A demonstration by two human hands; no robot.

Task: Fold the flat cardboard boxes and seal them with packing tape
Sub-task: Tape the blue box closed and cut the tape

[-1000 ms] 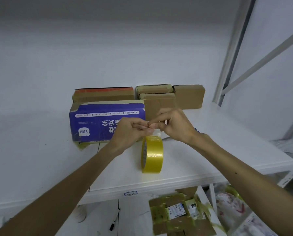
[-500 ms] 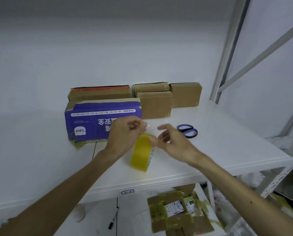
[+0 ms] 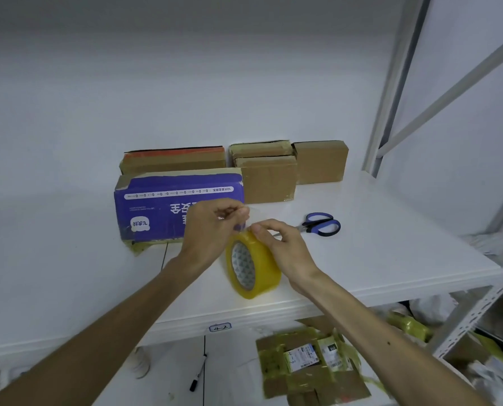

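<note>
- Since half a second earlier, my right hand (image 3: 288, 250) had come in from beside the tape roll (image 3: 254, 266) onto its top rim, and the roll had swung so that its patterned core faced me and my left.
- My right hand gripped the roll, fingers curled over the top of the rim.
- My left hand (image 3: 212, 230) pinched the free end (image 3: 240, 219) of the tape between thumb and forefinger, just above and to the left of the roll's top.
- Governing relation: the free end lay up and to the left of my right hand, joined to the roll by a short clear strip, and the two hands were nearly touching. In my judgement, any pull to lengthen the strip had to run leftward, away from the roll, with the right hand bracing the roll.
- The roll stood on edge, its axis roughly level and pointing toward my left. Whether it rested on the shelf (image 3: 390, 259) or hung just above it could not be told.
- Appearance: a thick yellow-tinted winding on a white core printed with a triangle pattern. The peeled strip looked nearly transparent.
- The blue box (image 3: 168, 206) stood directly behind my left hand, with tan tape along its top edge. The brown boxes (image 3: 320, 162) stood behind and to the right of it.
- The scissors (image 3: 322, 224) lay on the shelf just right of my right hand, which was the nearer hand for a cut.
</note>
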